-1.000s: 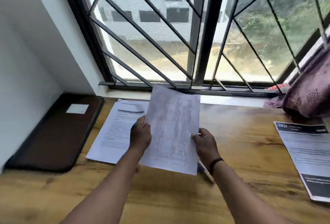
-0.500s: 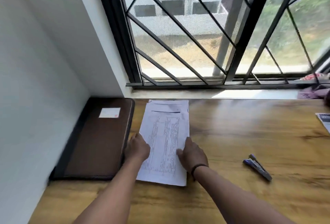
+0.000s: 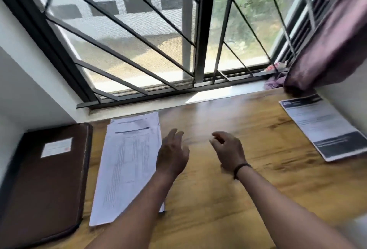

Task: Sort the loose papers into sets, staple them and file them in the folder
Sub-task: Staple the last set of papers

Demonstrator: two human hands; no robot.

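Note:
A stack of white printed papers (image 3: 127,161) lies on the wooden desk (image 3: 248,189), just right of a closed dark brown folder (image 3: 43,185) with a white label. My left hand (image 3: 172,155) hovers at the stack's right edge, fingers relaxed and empty. My right hand (image 3: 228,151), with a dark band at the wrist, hangs over bare wood to the right, fingers loosely curled, holding nothing. A second set of papers (image 3: 325,127) with dark header bands lies at the far right. The stapler is not visible.
A barred window (image 3: 198,50) with a pale sill runs along the desk's back edge. A purple curtain (image 3: 327,46) hangs at the right, touching the desk's corner. A white wall closes the left side beside the folder.
Both hands have let go of the sheet laid on the left stack and moved right, off the papers. The view has swung right, bringing the far-right papers into sight.

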